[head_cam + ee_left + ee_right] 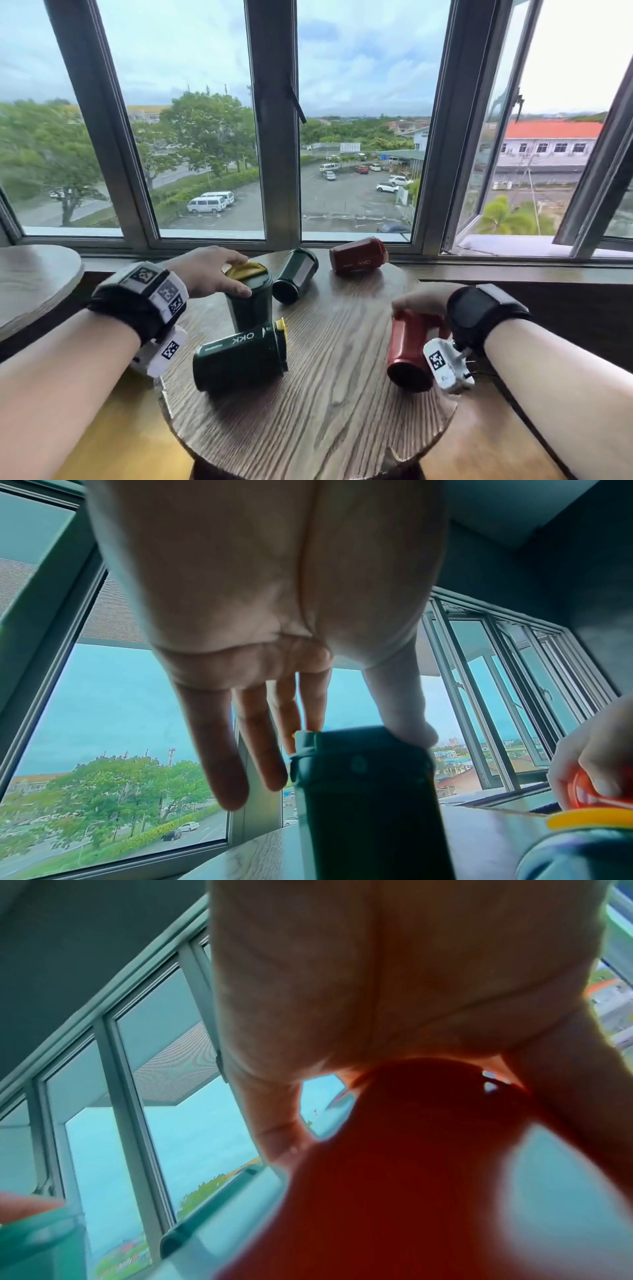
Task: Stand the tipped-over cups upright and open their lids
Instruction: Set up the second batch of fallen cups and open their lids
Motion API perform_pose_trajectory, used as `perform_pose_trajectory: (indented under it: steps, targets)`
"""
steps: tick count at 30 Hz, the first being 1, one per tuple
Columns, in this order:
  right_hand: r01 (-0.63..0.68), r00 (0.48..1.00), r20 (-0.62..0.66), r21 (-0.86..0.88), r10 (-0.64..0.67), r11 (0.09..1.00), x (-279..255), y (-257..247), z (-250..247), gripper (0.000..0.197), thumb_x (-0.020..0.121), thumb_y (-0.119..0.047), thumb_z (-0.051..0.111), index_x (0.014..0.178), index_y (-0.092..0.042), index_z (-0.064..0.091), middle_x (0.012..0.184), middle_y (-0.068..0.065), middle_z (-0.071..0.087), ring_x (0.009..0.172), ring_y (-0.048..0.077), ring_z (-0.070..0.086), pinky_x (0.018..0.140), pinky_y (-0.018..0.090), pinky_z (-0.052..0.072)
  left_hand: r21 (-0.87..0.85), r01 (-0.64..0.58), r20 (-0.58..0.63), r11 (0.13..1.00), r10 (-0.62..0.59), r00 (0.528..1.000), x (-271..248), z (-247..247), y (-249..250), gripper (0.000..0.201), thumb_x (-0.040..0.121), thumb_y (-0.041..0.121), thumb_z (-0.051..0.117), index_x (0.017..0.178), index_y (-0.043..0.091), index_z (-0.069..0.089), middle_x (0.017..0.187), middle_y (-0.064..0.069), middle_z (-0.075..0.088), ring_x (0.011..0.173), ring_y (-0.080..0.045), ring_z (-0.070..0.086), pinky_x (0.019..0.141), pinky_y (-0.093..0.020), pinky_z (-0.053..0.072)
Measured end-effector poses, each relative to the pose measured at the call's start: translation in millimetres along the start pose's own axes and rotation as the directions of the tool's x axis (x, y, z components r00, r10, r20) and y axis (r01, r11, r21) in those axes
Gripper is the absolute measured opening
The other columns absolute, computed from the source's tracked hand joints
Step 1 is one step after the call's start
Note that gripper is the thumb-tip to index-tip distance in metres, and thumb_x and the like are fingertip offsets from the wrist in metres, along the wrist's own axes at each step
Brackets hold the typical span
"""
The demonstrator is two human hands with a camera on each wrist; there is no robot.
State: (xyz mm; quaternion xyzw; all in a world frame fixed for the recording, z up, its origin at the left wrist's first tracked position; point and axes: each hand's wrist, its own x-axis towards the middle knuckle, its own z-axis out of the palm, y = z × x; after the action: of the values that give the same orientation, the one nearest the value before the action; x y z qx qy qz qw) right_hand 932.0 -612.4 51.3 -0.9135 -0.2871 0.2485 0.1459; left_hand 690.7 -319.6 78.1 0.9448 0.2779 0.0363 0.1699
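On the round wooden table (325, 411) a dark green cup (250, 308) (363, 791) stands upright. My left hand (239, 274) holds its yellow lid (248, 270) from above, thumb on the near side and fingers on the far side. My right hand (421, 301) grips the top end of a red cup (409, 346) (411, 1177), which is tilted with its base toward me. Its lid is hidden under my palm. Three cups lie on their sides: a green one marked OKK (239, 359) at the front, a dark green one (295, 275), and a red one (358, 255) at the back.
A second round table (34, 281) stands at the left. A windowsill and a row of windows run behind the table, and the right pane (479, 205) is swung open. The near half of the table holds nothing.
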Motion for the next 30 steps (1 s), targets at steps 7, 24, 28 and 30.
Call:
perform_pose_trajectory:
  steps: [7, 24, 28, 30]
  targets:
    - [-0.075, 0.997, 0.031, 0.077, 0.072, 0.994, 9.7, -2.5, -3.2, 0.028, 0.078, -0.031, 0.075, 0.086, -0.010, 0.058, 0.044, 0.001, 0.062, 0.042, 0.019, 0.061, 0.041, 0.019, 0.048, 0.006, -0.003, -0.012, 1.000, 0.003, 1.000, -0.9, 1.0, -2.2, 0.085, 0.072, 0.051, 0.084, 0.146, 0.026, 0.050, 0.141, 0.002, 0.057, 0.109, -0.013, 0.052, 0.098, -0.030, 0.039]
    - [0.414, 0.823, -0.230, -0.383, -0.519, 0.826, 19.8, -90.9, 21.9, 0.103, 0.059, -0.071, 0.081, 0.142, -0.018, 0.052, 0.133, 0.010, 0.050, 0.119, 0.028, 0.059, 0.104, 0.039, 0.050, -0.032, -0.034, -0.057, 0.999, 0.032, 0.998, -5.9, 5.9, -9.2, 0.087, 0.070, 0.056, 0.083, 0.146, 0.027, 0.051, 0.142, 0.005, 0.056, 0.103, -0.010, 0.051, 0.099, -0.030, 0.042]
    - [0.466, 0.829, -0.162, -0.331, -0.535, 0.821, 22.4, -89.4, 19.3, 0.104, 0.062, -0.077, 0.075, 0.144, -0.021, 0.049, 0.147, 0.003, 0.050, 0.133, 0.023, 0.051, 0.111, 0.038, 0.044, -0.074, -0.051, -0.083, 0.996, 0.045, 0.996, -6.1, 10.3, -15.0, 0.088, 0.069, 0.058, 0.083, 0.146, 0.029, 0.051, 0.140, 0.007, 0.057, 0.102, -0.010, 0.051, 0.097, -0.030, 0.041]
    - [0.497, 0.825, -0.158, -0.251, -0.542, 0.830, 25.1, -86.6, 11.9, 0.097, 0.068, -0.082, 0.067, 0.141, -0.021, 0.053, 0.143, 0.001, 0.056, 0.130, 0.022, 0.054, 0.108, 0.037, 0.047, -0.065, -0.059, -0.090, 0.996, 0.054, 0.995, -6.3, 11.8, -17.2, 0.090, 0.068, 0.062, 0.082, 0.146, 0.031, 0.050, 0.140, 0.008, 0.058, 0.101, -0.009, 0.051, 0.095, -0.030, 0.042]
